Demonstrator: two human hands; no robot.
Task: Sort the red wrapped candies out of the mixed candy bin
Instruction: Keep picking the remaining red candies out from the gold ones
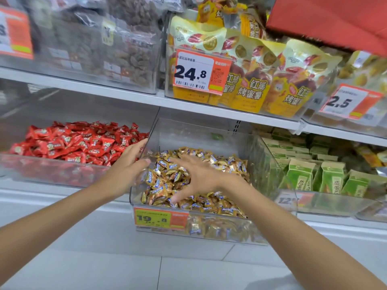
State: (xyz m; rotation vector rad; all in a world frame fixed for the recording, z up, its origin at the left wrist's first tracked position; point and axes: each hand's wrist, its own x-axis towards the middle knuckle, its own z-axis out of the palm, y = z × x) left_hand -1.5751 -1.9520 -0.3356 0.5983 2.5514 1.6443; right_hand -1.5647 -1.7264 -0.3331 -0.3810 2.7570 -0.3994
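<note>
A clear plastic bin [270, 164] stands pulled forward on the lower shelf, full of gold wrapped candies [211, 204]. My right hand [194, 176] lies flat on top of them with the fingers spread. My left hand [127, 162] rests against the bin's left wall, thumb at the wall's rim and fingers straight along its outside. To the left, another clear bin [52, 170] holds a heap of red wrapped candies [79, 141]. I see no red candy among the gold ones, and neither hand holds one.
An orange price tag [161, 219] sits on the gold bin's front. Green cartons [326, 178] fill the bin to the right. The shelf above carries yellow snack bags [251, 80] and bagged dried fruit [100, 42]. A red shape [335, 19] overhangs top right. Pale floor lies below.
</note>
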